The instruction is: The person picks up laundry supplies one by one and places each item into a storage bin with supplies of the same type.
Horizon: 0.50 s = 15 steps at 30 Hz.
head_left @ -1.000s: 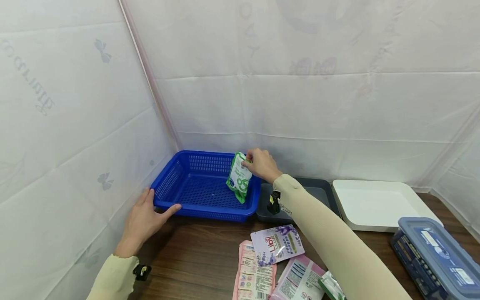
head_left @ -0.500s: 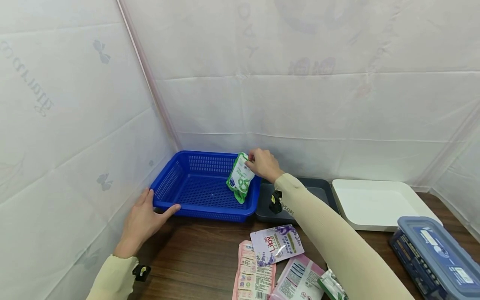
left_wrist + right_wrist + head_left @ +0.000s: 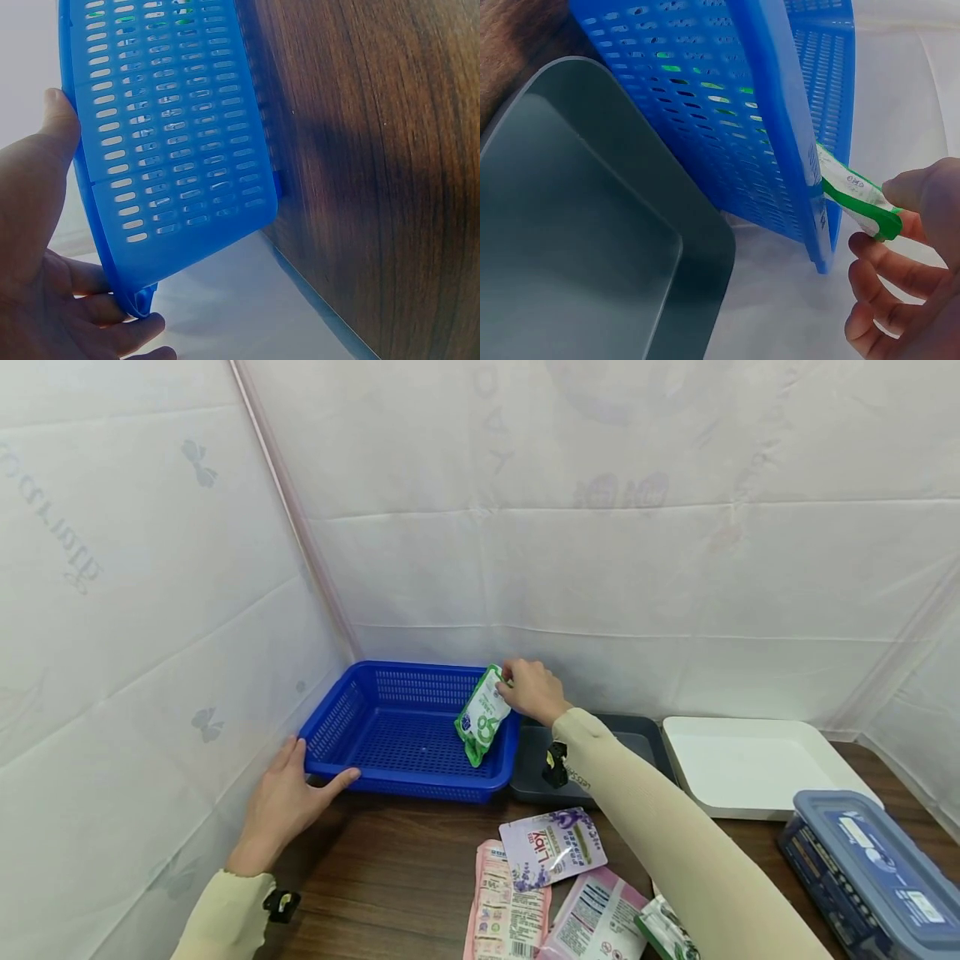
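Note:
Upright at the right end of the blue plastic basket (image 3: 420,783), a green-and-white pouch (image 3: 482,714) leans with its lower end inside. My right hand (image 3: 534,691) pinches the pouch's top corner between thumb and fingertips, just above the basket's right rim. In the right wrist view, the pouch (image 3: 851,187) passes behind that rim, which hides its lower part. My left hand (image 3: 283,806) holds the basket's front left corner, thumb along the front rim and fingers at the left side. The left wrist view shows the thumb on the rim of the slotted basket wall (image 3: 172,127).
A dark grey tray (image 3: 637,739) adjoins the basket on the right, then a white tray (image 3: 757,764). A lidded blue box (image 3: 873,868) stands at far right. Purple (image 3: 553,850) and pink (image 3: 510,906) pouches, among several, lie in front on the wooden table (image 3: 375,877). White sheeting surrounds it.
My right hand has shifted slightly to the right, tilting the top of the pouch toward the basket's right rim. The left hand stays at the corner.

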{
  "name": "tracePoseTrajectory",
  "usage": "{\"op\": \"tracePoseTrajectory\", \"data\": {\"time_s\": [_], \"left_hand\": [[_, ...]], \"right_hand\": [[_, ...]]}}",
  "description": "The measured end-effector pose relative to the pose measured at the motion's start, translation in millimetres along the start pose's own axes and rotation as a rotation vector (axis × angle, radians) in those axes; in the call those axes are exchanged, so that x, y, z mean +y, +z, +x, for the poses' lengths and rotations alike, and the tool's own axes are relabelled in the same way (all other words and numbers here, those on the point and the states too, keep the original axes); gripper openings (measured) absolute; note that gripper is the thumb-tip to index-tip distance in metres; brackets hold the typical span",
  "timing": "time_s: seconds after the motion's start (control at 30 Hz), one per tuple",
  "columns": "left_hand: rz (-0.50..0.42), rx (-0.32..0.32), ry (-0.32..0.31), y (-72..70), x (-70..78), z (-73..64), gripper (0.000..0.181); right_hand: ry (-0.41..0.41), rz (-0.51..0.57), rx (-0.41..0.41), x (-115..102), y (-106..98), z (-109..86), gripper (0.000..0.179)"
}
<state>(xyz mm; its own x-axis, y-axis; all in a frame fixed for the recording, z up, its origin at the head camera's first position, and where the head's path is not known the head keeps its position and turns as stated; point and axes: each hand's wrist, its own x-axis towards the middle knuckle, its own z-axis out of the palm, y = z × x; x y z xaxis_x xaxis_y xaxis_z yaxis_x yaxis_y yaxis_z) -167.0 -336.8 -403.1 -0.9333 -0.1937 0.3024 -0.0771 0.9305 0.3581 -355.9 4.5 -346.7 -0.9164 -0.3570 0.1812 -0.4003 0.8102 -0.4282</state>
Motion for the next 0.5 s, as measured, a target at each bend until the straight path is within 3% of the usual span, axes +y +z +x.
{"op": "tracePoseTrajectory", "data": {"time_s": [0.5], "left_hand": [[-0.003, 0.006, 0.007, -1.2, -0.6, -1.1, 0.118]], "right_hand": [[-0.002, -0.005, -0.003, 9.8, 0.8, -3.0, 0.025]]}}
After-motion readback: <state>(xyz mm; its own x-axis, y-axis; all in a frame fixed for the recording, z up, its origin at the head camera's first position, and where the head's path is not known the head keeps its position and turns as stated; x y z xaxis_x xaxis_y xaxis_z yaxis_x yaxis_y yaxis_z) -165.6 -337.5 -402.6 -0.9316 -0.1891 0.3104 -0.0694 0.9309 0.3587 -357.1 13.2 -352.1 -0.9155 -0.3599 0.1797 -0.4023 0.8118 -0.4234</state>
